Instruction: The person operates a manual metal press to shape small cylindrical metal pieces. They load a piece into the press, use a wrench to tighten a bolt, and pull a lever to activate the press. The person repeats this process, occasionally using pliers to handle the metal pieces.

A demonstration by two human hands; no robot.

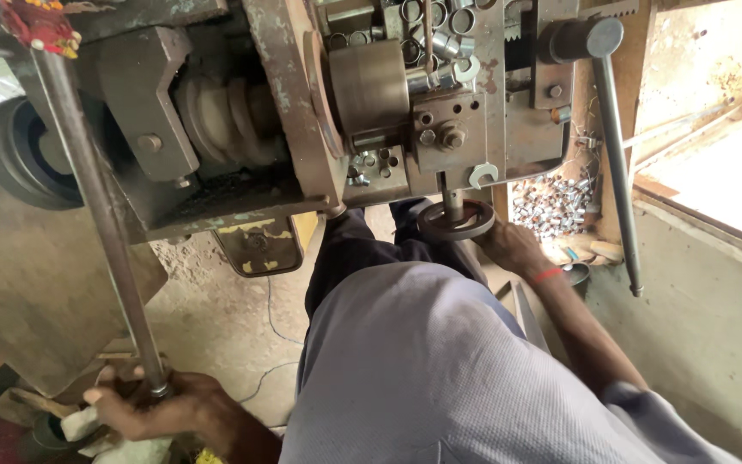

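Down low, my left hand [161, 408] wraps the long grey steel lever rod [100, 215] for leverage, while my right hand [508, 247] closes on the round dark iron handwheel [455, 220] (under the rusty lathe carriage [453, 129]) to feed it.

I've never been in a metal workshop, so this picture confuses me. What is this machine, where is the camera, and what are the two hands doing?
The camera sits on the person's head and looks down over their grey shirt at an old, rusty metalworking machine, which looks like a small lathe. The left hand grips the lower end of a long steel lever bar. The right hand, with a red thread at the wrist, rests on a small round handwheel. A second long handle hangs untouched on the right. Small shiny metal rings lie in a tray on top, and a heap of similar pieces lies beside the machine.
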